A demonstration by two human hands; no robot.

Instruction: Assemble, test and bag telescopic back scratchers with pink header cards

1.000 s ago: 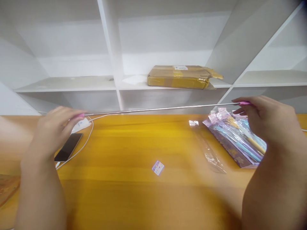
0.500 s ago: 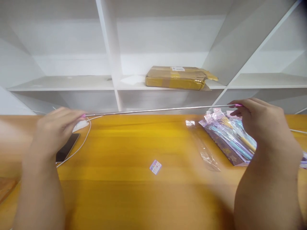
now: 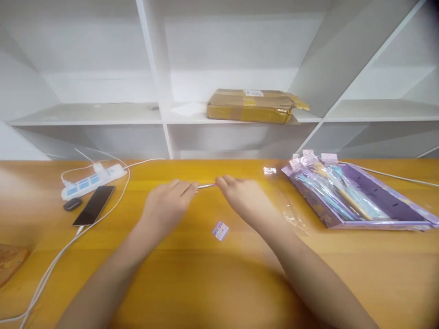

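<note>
A telescopic rod (image 3: 206, 186) spans the small gap between my two hands above the middle of the table. Only a short silvery length and a bit of pink at its right end show. My left hand (image 3: 169, 199) is closed around its left end, and that end is hidden in the fingers. With thumb and fingers pinched, my right hand (image 3: 242, 194) grips the pink right end. On the wooden table below lies a small purple and white card (image 3: 220, 231). A clear plastic sleeve (image 3: 291, 212) lies right of my right hand.
A purple box (image 3: 404, 201) with several plastic-wrapped items stands at the right. At the left are a power strip (image 3: 89, 182), a phone (image 3: 93, 205), a small black object (image 3: 72, 204) and white cables. A taped cardboard box (image 3: 252, 107) sits on the white shelf (image 3: 120, 114).
My hands have come from far apart to close together and lower over the table's middle. The rod between them has gone from long to short. The power strip and purple box show more fully.
</note>
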